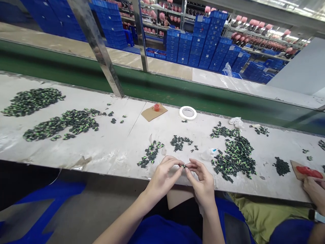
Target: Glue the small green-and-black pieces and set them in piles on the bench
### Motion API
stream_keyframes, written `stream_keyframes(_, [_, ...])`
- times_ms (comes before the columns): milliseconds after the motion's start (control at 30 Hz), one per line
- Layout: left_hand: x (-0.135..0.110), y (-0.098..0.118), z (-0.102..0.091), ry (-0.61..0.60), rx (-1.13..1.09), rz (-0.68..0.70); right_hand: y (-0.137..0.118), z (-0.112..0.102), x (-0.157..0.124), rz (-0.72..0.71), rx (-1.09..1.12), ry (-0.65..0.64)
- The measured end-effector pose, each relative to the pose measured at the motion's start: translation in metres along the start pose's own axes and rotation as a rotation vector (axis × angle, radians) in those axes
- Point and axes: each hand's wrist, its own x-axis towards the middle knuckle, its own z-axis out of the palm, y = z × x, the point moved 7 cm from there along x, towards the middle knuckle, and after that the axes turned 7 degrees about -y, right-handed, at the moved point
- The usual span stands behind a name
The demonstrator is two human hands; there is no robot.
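My left hand point(162, 178) and my right hand point(201, 179) meet at the table's front edge, fingertips pinched together on one small black and green part point(183, 166). Just beyond my hands lie little heaps of the same parts: one heap point(150, 154) to the left, another heap point(180, 142) straight ahead. A large pile of parts point(236, 157) spreads to the right of my right hand. A small clear bottle with a blue tip point(208, 154) lies beside that pile.
Big piles of parts point(63, 123) cover the table's left end. An orange cap on cardboard point(156, 107), a white tape roll point(188, 113) and crumpled plastic point(236, 122) sit near the far edge. Another person's hand point(315, 191) rests at the right by a red piece point(308, 171). Blue crates point(203, 44) are stacked behind.
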Motion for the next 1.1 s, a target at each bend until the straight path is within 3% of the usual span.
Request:
stream_keyframes(533, [-0.013,-0.027,0.011,0.038,-0.188,-0.313,0.004,0.01,0.004,0.006,-0.118,-0.078])
stream_keyframes(800, [-0.007,-0.027,0.042,-0.099,-0.359,-0.351,0.005,-0.016,-0.006,-0.068,-0.231,-0.058])
stream_keyframes(867, [-0.001,-0.025,0.044,-0.142,-0.282,-0.291,0.012,-0.033,-0.006,-0.036,-0.239,-0.017])
stream_keyframes(933, [0.008,-0.026,0.032,-0.099,-0.068,-0.216,0.018,-0.055,-0.006,-0.003,-0.289,0.073])
stream_keyframes(1100, [0.025,-0.038,-0.025,0.23,0.629,-0.188,0.015,-0.112,-0.009,0.01,-0.574,0.504])
